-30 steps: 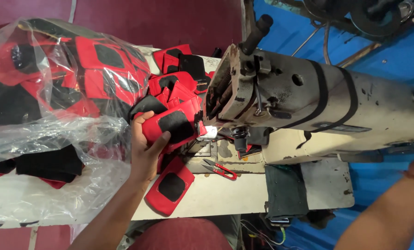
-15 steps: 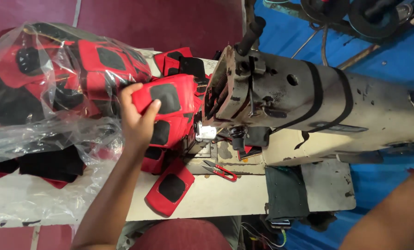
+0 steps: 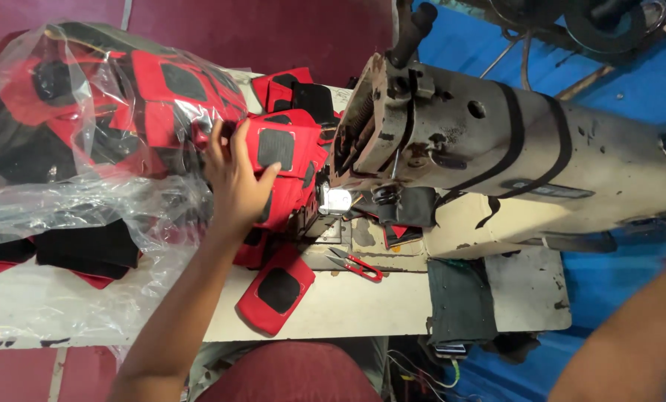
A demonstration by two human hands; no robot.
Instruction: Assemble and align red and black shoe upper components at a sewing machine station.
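Observation:
My left hand lies with fingers spread on a stack of red fabric pieces with black patches. Its thumb rests on the top piece, which sits beside the head of a worn beige sewing machine. The fingers reach toward a clear plastic bag stuffed with more red and black pieces. Another red piece with a black patch hangs at the table's front edge. Only my right forearm shows at the lower right; the hand itself is out of view.
Red-handled thread snips lie on the white table under the machine head. Black fabric pieces sit in the plastic at the left. A dark green cloth hangs over the front edge. Blue flooring lies to the right.
My left hand has carried the red piece up and left onto the stack by the bag, and its fingers have loosened from a grip into a flat spread.

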